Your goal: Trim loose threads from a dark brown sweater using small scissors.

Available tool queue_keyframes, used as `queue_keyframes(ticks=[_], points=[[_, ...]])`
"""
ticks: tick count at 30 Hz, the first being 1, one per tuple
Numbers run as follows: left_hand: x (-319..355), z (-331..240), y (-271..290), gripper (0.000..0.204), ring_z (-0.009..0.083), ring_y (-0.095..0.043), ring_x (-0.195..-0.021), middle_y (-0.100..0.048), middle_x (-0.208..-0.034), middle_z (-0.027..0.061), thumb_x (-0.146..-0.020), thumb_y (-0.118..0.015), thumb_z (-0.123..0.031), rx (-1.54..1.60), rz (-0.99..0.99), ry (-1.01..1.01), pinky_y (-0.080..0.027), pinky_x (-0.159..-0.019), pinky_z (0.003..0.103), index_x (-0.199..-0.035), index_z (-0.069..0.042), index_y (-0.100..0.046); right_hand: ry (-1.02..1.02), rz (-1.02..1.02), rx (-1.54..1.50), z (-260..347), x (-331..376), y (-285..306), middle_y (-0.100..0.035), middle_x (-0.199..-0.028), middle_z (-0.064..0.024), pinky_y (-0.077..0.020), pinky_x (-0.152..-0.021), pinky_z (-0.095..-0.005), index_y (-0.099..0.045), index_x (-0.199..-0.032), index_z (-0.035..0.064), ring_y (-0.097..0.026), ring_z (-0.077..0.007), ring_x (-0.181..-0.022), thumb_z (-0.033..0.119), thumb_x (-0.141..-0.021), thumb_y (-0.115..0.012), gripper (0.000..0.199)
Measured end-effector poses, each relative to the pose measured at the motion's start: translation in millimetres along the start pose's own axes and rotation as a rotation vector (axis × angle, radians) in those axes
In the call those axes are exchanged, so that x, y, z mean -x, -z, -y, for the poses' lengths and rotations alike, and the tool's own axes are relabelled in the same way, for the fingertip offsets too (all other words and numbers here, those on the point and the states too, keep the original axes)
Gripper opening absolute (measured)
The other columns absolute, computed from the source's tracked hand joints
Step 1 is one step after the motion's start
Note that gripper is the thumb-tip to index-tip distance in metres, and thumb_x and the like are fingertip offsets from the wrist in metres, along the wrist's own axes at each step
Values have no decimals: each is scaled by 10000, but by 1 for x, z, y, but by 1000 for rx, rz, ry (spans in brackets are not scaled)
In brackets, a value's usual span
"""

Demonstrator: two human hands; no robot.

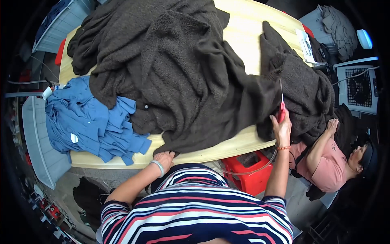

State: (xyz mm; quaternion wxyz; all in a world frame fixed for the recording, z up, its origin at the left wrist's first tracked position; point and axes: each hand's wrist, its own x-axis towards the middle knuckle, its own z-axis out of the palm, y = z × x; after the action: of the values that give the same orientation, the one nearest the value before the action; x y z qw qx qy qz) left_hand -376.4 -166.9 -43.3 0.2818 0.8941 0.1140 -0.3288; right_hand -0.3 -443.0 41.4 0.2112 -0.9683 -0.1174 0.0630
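Observation:
A big heap of dark brown knitted fabric (178,69) covers most of the pale wooden table (243,36). My left hand (163,156), with a light bracelet at the wrist, grips the fabric's lower edge at the table's near side. My right hand (282,127) holds red-handled scissors (281,101) upright, their thin blades pointing up against the dark fabric at the right. A cord runs down from that hand.
A pile of blue garments (87,122) lies on the table's left end. A red crate (252,171) stands under the table. Another person in a pink top (329,162) sits at the right, one hand on the dark fabric. A grey basket (359,89) stands far right.

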Motion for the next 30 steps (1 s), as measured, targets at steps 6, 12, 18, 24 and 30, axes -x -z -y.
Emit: queue_keyframes(ticks=[6,12,18,24,30], points=[[5,-59,9,183,307,-626,-854,-635,-905,136,-778,-727,-52,583,-758,-124,-505,-747,379,-937,-5,-652,141,-119,-126,-11,30,6,-659,-983,-167,-513,-802,-396,-543,-1269,51,-654,-326,-887,113,-841,-708,463],[-42,-112,-7,361,342,-606,-926,-624,-997,156,-733,-785,-108,343,-871,-284,-503,-795,400,-1052,-22,-639,444,161,-241,-1,31,-3,-660,-942,-149,-519,-795,-330,-534,-1295,65,-672,-250,-861,56,-867,-674,450],[-119,-120,-45,349,268,-634,-945,-655,-1029,137,-793,-728,-65,652,-969,111,-504,-853,343,-1126,-10,-636,479,491,-140,-9,58,15,-644,-1122,-217,-516,-871,-412,-538,-1282,72,-617,-404,-1053,160,-881,-669,431],[-120,-84,-79,216,140,-644,-932,-697,-997,60,-831,-685,34,1404,-799,159,-491,-878,264,-1046,17,-681,599,800,79,-18,101,17,-678,-874,-204,-537,-719,-434,-561,-1241,59,-670,-377,-790,246,-889,-643,407],[-130,-53,-116,247,162,-655,-899,-705,-1010,92,-807,-719,47,1599,-935,255,-496,-883,277,-1051,23,-683,847,847,73,-5,117,-8,-646,-645,-179,-525,-590,-421,-585,-1066,7,-672,-338,-632,243,-872,-626,308]])
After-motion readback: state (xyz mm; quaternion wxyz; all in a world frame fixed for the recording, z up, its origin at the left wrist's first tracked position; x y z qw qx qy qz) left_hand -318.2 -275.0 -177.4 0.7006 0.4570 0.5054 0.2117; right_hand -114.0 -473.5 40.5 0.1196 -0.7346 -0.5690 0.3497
